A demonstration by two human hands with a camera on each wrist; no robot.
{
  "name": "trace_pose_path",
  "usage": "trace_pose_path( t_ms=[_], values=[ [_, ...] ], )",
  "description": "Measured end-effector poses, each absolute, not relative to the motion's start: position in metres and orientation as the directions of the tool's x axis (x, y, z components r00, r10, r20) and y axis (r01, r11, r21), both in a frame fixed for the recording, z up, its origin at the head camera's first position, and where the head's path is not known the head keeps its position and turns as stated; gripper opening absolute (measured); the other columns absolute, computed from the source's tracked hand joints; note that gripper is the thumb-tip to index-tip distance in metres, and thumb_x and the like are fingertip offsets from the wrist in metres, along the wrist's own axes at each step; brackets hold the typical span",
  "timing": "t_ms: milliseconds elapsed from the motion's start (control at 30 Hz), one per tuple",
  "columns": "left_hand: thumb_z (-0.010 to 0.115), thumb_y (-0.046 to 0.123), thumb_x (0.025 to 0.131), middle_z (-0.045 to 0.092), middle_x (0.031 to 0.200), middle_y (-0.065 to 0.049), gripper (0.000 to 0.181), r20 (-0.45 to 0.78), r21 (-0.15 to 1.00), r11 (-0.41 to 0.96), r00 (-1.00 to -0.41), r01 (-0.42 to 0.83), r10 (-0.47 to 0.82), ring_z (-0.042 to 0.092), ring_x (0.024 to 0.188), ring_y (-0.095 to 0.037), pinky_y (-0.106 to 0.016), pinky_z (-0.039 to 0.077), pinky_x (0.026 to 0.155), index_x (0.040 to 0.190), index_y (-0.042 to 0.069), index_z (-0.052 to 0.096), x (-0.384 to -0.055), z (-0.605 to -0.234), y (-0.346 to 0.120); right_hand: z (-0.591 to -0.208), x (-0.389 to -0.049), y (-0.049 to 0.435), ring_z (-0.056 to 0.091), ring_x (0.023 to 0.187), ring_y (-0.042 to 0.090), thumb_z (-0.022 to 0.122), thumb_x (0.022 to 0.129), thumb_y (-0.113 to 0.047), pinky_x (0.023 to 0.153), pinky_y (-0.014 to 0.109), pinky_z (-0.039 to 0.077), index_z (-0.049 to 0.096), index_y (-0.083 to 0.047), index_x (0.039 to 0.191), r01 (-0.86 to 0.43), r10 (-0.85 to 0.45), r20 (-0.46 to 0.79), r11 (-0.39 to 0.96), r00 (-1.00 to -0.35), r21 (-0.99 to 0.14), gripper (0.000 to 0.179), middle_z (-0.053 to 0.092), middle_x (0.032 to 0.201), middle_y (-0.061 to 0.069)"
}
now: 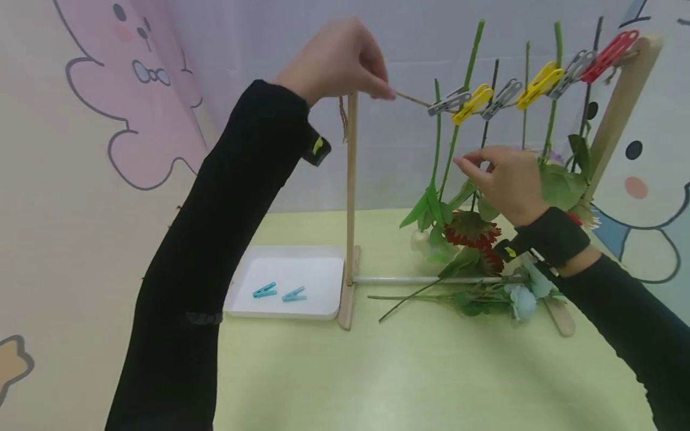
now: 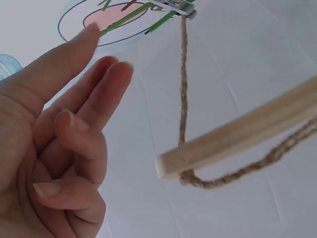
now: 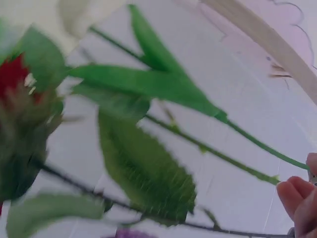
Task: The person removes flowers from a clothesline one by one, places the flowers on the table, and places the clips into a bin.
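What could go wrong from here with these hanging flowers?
The right hand is close to the hanging stems and might knock one loose. The twine carries the whole row of clothespins, so a tug could shake them all. The flowers hang head-down, so a stem could slip from its clothespin.

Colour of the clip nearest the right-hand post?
Red. That clip shows best in the head view.

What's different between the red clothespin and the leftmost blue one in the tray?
The red clothespin is bright red; the blue clothespin is pale turquoise. The red clothespin is clipped up on the string; the blue clothespin lies loose in the white tray. Both are clothespins.
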State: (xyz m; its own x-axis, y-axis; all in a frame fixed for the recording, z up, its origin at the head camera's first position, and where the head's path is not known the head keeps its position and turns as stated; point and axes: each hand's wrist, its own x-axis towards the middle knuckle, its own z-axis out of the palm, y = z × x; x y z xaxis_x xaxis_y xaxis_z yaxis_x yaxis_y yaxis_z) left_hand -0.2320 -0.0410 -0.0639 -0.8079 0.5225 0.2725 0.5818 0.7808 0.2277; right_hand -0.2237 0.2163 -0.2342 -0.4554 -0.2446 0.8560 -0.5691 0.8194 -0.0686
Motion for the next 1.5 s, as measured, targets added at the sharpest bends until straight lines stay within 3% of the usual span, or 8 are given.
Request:
trace_pose_path(
  t_ms=[100,200,367,467,700,967,1300,1500],
  values=[
    [0.064,0.039,0.083,0.063,0.105,-0.001,0.037,0.359,0.334,0.744,-0.808,0.579,0.467,0.051,0.095,-0.013,-0.018,0.043,0.087,0.108,0.013,0.068,-0.237,-0.057,-0.02,-0.231,-0.227,0.209,0.045,0.043,0.002,0.067,0.084,-0.017,0.047,0.013,0.027,0.072,0.001,0.093,-0.597,-0.152,0.825,0.761,-0.544,-0.254,0.021,0.065,0.063,0.019],
    [0.065,0.04,0.081,0.059,0.123,0.001,0.047,0.382,0.409,0.712,-0.816,0.571,0.435,0.052,0.106,-0.013,-0.017,0.043,0.088,0.12,0.016,0.061,-0.243,-0.058,0.0,-0.233,-0.231,0.199,0.038,0.041,-0.014,0.068,0.083,-0.016,0.043,0.01,0.028,0.071,-0.002,0.101,-0.581,-0.075,0.769,0.702,-0.635,-0.412,0.023,0.066,0.065,0.02],
    [0.067,0.041,0.079,0.052,0.133,0.007,0.058,0.303,0.453,0.715,-0.846,0.533,0.439,0.05,0.116,-0.009,-0.015,0.044,0.086,0.13,0.021,0.052,-0.256,-0.068,0.029,-0.239,-0.234,0.188,0.039,0.039,-0.016,0.067,0.084,-0.019,0.039,0.011,0.028,0.069,-0.003,0.107,-0.514,0.025,0.716,0.679,-0.697,-0.524,0.028,0.07,0.088,0.019],
    [0.069,0.039,0.078,0.053,0.131,0.006,0.056,0.256,0.494,0.699,-0.855,0.518,0.452,0.049,0.117,-0.009,-0.016,0.044,0.087,0.129,0.021,0.054,-0.264,-0.074,0.039,-0.24,-0.235,0.183,0.039,0.039,-0.017,0.066,0.085,-0.02,0.041,0.01,0.029,0.069,-0.001,0.106,-0.486,0.061,0.703,0.681,-0.708,-0.548,0.028,0.07,0.095,0.019],
    [0.069,0.034,0.08,0.055,0.129,0.004,0.052,0.18,0.472,0.722,-0.857,0.506,0.483,0.053,0.111,-0.011,-0.021,0.046,0.08,0.127,0.019,0.056,-0.269,-0.086,0.05,-0.245,-0.237,0.174,0.036,0.033,-0.011,0.063,0.087,-0.025,0.044,0.013,0.031,0.069,-0.001,0.106,-0.413,0.087,0.643,0.699,-0.761,-0.584,0.031,0.068,0.074,0.024],
    [0.066,0.031,0.083,0.06,0.121,0.002,0.039,0.215,0.463,0.699,-0.834,0.545,0.508,0.054,0.104,-0.01,-0.021,0.044,0.079,0.12,0.019,0.061,-0.267,-0.093,0.056,-0.248,-0.242,0.17,0.04,0.035,-0.005,0.063,0.088,-0.024,0.041,0.017,0.03,0.068,-0.001,0.107,-0.391,0.137,0.598,0.639,-0.789,-0.662,0.03,0.068,0.094,0.022],
    [0.063,0.027,0.086,0.058,0.123,-0.001,0.042,0.256,0.561,0.602,-0.811,0.568,0.527,0.053,0.11,-0.01,-0.015,0.041,0.084,0.125,0.015,0.056,-0.27,-0.102,0.05,-0.253,-0.245,0.17,0.04,0.035,-0.005,0.062,0.088,-0.021,0.043,0.016,0.033,0.068,0.001,0.106,-0.441,0.148,0.623,0.583,-0.768,-0.682,0.03,0.067,0.096,0.024],
    [0.062,0.028,0.086,0.059,0.121,-0.001,0.041,0.257,0.588,0.603,-0.831,0.539,0.493,0.054,0.109,-0.01,-0.014,0.042,0.085,0.125,0.015,0.057,-0.273,-0.104,0.047,-0.253,-0.243,0.168,0.039,0.036,-0.007,0.062,0.088,-0.019,0.043,0.015,0.033,0.068,0.002,0.104,-0.459,0.14,0.644,0.591,-0.752,-0.664,0.028,0.068,0.093,0.024]
  ],
)
